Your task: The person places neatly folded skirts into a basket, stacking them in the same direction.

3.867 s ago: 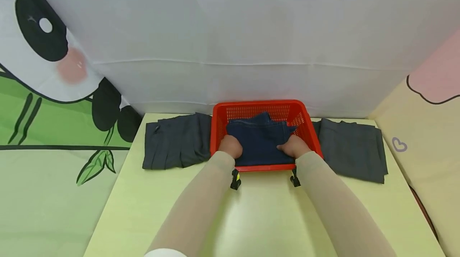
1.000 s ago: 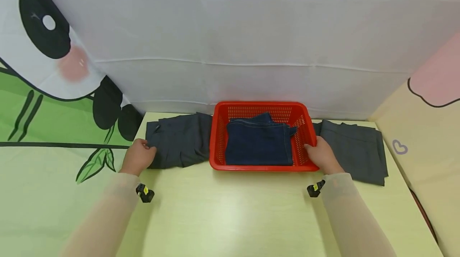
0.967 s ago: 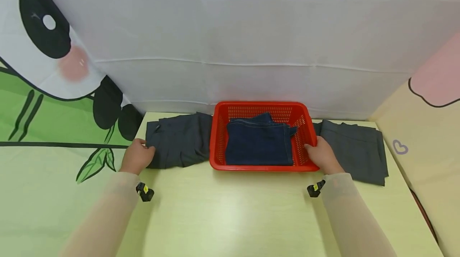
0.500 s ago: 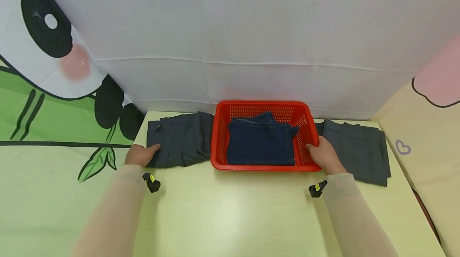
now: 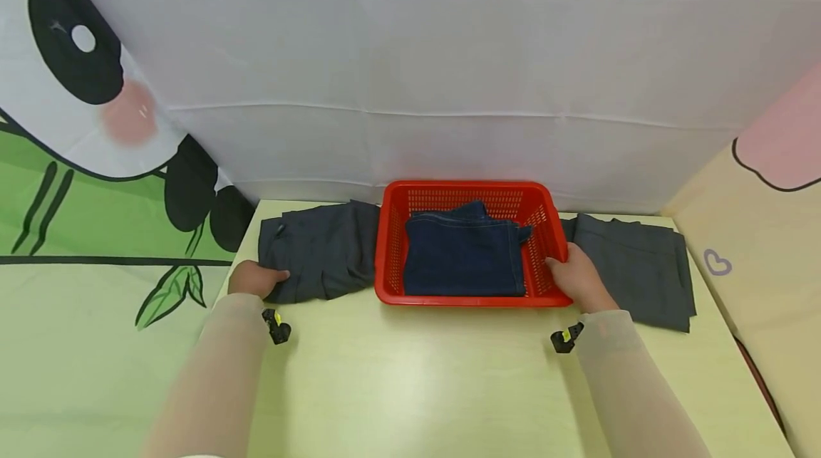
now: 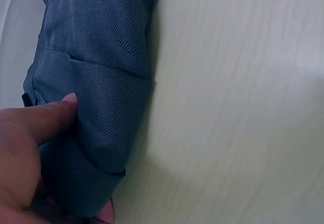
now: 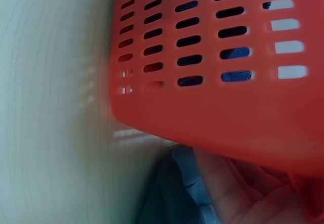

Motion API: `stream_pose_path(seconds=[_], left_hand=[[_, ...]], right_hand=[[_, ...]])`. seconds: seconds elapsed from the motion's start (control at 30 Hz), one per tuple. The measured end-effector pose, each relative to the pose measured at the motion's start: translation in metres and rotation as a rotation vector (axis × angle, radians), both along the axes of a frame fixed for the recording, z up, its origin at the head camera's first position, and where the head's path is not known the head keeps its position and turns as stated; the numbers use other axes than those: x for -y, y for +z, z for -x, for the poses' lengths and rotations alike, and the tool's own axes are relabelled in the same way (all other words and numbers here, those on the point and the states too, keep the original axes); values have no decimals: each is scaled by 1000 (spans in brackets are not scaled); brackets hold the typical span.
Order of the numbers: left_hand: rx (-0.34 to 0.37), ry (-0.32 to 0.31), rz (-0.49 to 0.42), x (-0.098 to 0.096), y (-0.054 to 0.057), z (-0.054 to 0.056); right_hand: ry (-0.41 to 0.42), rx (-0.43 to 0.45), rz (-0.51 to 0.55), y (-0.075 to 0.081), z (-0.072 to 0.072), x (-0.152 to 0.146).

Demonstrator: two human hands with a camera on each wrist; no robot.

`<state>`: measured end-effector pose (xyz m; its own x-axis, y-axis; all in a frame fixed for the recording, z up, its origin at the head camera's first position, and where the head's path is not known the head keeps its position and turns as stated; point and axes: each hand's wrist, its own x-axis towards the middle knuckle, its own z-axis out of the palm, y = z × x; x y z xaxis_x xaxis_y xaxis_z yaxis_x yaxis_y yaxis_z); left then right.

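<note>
My left hand [image 5: 255,279] pinches the near left corner of a dark grey pleated skirt [image 5: 321,251], which lies folded left of the red basket [image 5: 471,300]. In the left wrist view the thumb presses on the skirt's cloth [image 6: 109,97], and a fingertip shows from beneath the fold. With its thumb over the rim, my right hand [image 5: 579,277] grips the basket's right side near the front corner. Fingers [image 7: 228,183] show under the red rim in the right wrist view. Folded dark blue denim [image 5: 465,258] lies inside the basket.
Another folded dark grey garment [image 5: 631,266] lies right of the basket, partly behind my right hand. All of it sits on a pale yellow table [image 5: 410,387]. A white cloth backdrop [image 5: 449,87] hangs behind, with printed cloth on both sides.
Both hands have left the denim in the basket. The left hand went out to the skirt and slid nearer along its left edge; the right hand took the basket's right rim and stays there.
</note>
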<state>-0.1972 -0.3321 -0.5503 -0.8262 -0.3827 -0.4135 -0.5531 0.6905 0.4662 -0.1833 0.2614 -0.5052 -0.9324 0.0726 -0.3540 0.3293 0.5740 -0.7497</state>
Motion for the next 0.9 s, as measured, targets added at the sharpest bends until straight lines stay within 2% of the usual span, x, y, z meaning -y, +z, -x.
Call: stream_pose_path(seconds=[0.2,0.43,0.63,0.9], left_hand=[[25,-53,27,-7,5,3],[7,-96,65,-7,1,5],[-59,-93,24,-9,-4,7],[-49,-67,-52,-12,-9,6]], right_hand=[[-1,-12,-8,0,0,-1],[0,-14,-11,-2,0,-1],[4,-17,-21,-2,0,0],[15,-20,-25,-3,1,0]])
